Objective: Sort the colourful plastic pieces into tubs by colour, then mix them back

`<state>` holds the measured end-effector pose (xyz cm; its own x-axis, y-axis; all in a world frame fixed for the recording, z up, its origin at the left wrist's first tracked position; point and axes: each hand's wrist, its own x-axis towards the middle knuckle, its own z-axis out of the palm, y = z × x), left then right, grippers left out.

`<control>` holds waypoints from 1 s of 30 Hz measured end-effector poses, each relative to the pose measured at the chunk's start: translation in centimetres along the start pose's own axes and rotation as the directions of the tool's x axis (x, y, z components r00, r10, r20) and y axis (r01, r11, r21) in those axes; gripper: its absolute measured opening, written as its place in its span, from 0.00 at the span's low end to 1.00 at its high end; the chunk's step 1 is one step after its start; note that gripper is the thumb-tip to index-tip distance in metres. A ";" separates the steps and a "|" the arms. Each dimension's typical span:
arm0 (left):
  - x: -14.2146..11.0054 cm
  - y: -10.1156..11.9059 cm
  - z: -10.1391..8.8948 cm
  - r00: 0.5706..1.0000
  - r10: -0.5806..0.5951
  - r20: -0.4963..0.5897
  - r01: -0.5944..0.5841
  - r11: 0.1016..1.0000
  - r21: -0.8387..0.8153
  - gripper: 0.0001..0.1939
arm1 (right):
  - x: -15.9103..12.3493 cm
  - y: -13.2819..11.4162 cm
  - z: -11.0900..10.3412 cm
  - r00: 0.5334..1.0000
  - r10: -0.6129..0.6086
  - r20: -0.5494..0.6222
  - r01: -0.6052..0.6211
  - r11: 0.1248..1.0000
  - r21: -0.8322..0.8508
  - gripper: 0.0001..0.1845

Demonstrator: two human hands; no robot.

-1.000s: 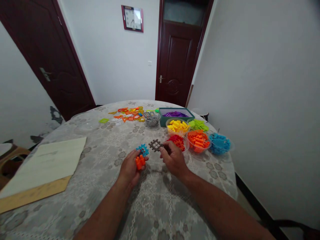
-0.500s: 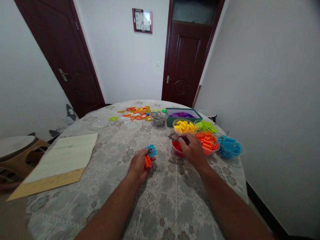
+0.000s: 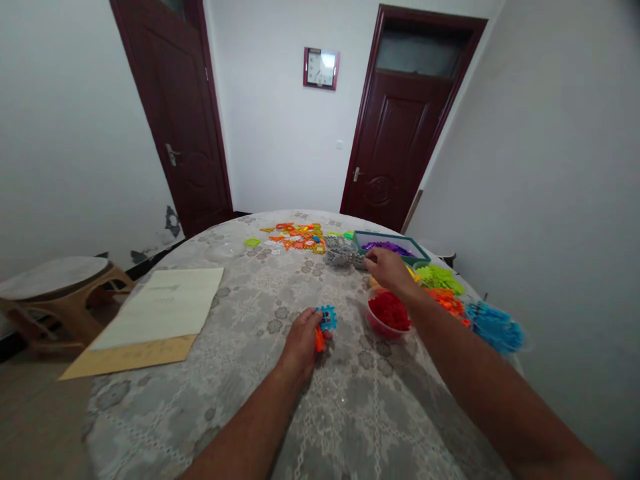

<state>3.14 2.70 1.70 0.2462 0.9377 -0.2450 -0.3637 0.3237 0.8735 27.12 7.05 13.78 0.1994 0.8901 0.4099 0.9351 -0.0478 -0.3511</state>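
My left hand (image 3: 303,343) rests on the round table (image 3: 260,393), fingers closed on a small build of a blue toothed plate (image 3: 328,317) and orange pegs. My right hand (image 3: 387,269) is stretched far forward, next to the clear bowl of grey pieces (image 3: 340,251), its fingers curled on a grey lattice piece that barely shows at its fingertips. A bowl of red pieces (image 3: 389,313) sits just under my right forearm.
A teal tray of purple pieces (image 3: 390,243), green (image 3: 440,277), orange (image 3: 450,303) and blue (image 3: 495,327) piles lie at the right. Loose orange and yellow pieces (image 3: 297,237) are scattered at the back. A white board on cardboard (image 3: 160,307) lies left; a wooden stool (image 3: 60,287) stands beside the table.
My right hand has carried the grey lattice piece from beside the left hand forward, past the red bowl, to the grey bowl. The left hand stayed put. The view swung left.
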 end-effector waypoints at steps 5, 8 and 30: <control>0.4 0.0 -0.2 0.999 -0.034 -0.007 0.033 0.997 -0.066 0.18 | 7.2 -0.5 2.3 0.989 0.114 -0.089 -0.120 0.991 -0.065 0.16; 0.5 0.2 -0.2 0.999 -0.049 0.006 0.049 0.994 -0.101 0.17 | 8.3 -0.9 3.1 0.988 0.129 -0.084 -0.134 0.989 -0.060 0.18; 0.1 1.3 -0.1 0.995 -0.064 0.080 0.070 0.995 -0.076 0.11 | -9.9 -4.4 -0.4 0.991 -0.120 0.060 0.097 0.949 0.302 0.10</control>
<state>2.58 3.22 2.71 0.3399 0.9021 -0.2659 -0.4131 0.3972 0.8195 21.13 -1.69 11.62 0.0681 0.9148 0.3981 0.8179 0.1773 -0.5473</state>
